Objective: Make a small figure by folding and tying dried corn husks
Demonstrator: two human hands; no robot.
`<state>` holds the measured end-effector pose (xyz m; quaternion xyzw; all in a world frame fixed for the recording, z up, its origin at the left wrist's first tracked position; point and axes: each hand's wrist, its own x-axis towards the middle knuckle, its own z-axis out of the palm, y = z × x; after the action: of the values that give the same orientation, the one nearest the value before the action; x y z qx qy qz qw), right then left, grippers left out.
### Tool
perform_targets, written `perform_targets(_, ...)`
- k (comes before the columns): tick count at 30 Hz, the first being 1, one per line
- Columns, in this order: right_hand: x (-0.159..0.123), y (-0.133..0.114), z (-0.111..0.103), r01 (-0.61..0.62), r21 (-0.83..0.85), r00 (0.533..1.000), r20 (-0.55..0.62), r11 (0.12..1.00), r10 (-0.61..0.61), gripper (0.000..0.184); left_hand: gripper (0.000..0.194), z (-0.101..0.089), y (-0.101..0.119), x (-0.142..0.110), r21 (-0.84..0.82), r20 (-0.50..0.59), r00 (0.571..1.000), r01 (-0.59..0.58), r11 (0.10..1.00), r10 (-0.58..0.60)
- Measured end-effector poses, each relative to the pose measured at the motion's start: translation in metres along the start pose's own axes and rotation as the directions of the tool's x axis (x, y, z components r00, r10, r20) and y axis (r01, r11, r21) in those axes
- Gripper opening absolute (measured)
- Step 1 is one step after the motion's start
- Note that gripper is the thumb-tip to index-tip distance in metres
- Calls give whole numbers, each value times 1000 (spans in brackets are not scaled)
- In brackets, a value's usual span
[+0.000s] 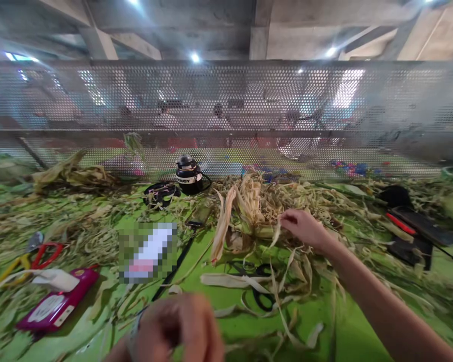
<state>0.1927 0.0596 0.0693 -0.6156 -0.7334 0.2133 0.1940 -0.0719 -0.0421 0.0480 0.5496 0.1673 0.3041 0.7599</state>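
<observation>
My right hand (304, 229) reaches out over the table, its thumb and fingers pinched on a thin strip of dried corn husk (275, 234) that hangs down. Close to the camera, my left hand (183, 324) is curled and somewhat blurred; whatever its fingers hold, if anything, is hidden. Between the hands lie black-handled scissors (265, 300), partly covered by a pale husk strip (230, 280). A bundle of dry corn husks (251, 198) stands beyond them, with a folded husk piece (223, 226) to its left.
A magenta power bank (56, 301) with a white plug lies left, near red-and-yellow-handled scissors (47, 255). A pixelated phone-like object (151, 254) and a black jug (189, 175) are farther in. Husk scraps litter the green table (305, 322). A perforated metal screen (226, 95) closes the back.
</observation>
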Motion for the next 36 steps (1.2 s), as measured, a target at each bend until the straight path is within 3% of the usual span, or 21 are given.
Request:
perform_targets(1, -4, -3, -1, 23, 103, 996, 82, 994, -31, 21, 33, -2, 2, 4, -71, -1, 1000, 27, 997, -27)
perform_targets(3, -14, -13, 3, -6, 429, 942, 305, 903, -138, 26, 30, -5, 3, 13, -169, -224, 972, 38, 985, -76)
perform_targets(4, -21, -19, 6, -93, 603, 885, 415, 792, -212, 27, 25, -5, 2, 18, -200, -292, 948, 67, 978, -124)
perform_targets(6, -33, -30, 14, -275, 735, 767, 557, 620, -320, 27, 18, -5, -3, 25, -264, -307, 921, 158, 952, -238)
perform_targets(8, -43, -35, 19, -360, 764, 703, 600, 536, -383, 24, 16, -6, -8, 28, -310, -361, 897, 143, 940, -255)
perform_targets(10, -51, -34, 16, -371, 818, 660, 565, 439, -495, 25, 14, -7, -13, 30, -343, -452, 864, 62, 937, -222)
perform_targets(13, -61, -28, 1, -316, 893, 588, 450, 321, -673, 35, 11, -11, -14, 32, -408, -606, 757, -33, 912, -244)
perform_targets(14, -63, -27, -3, -298, 889, 571, 457, 347, -682, 36, 11, -13, -14, 32, -426, -640, 724, -52, 903, -260)
perform_targets(16, -66, -30, -6, -289, 842, 548, 536, 456, -642, 32, 11, -14, -15, 33, -426, -657, 709, -72, 902, -254)
perform_targets(18, -64, -38, 4, -315, 784, 579, 605, 535, -547, 30, 14, -12, -18, 35, -370, -638, 743, -67, 926, -201)
perform_targets(20, -59, -45, 24, -306, 777, 686, 580, 550, -439, 31, 18, -9, -22, 36, -291, -633, 760, -54, 955, -150)
perform_targets(21, -56, -48, 35, -275, 795, 747, 531, 541, -400, 33, 20, -7, -24, 37, -254, -640, 757, -43, 966, -135)
perform_targets(24, -48, -49, 61, -280, 791, 835, 480, 544, -269, 38, 25, -2, -29, 38, -187, -666, 733, 15, 982, -138)
perform_targets(27, -42, -44, 71, -213, 794, 908, 376, 569, -186, 39, 29, 0, -29, 39, -169, -670, 721, 79, 982, -173)
perform_targets(31, -39, -41, 72, -156, 798, 939, 302, 582, -163, 40, 30, 2, -26, 37, -223, -676, 705, 80, 971, -214)
perform_targets(36, -39, -40, 78, -165, 799, 948, 291, 578, -132, 38, 30, 5, -26, 36, -138, -547, 823, 91, 986, -152)
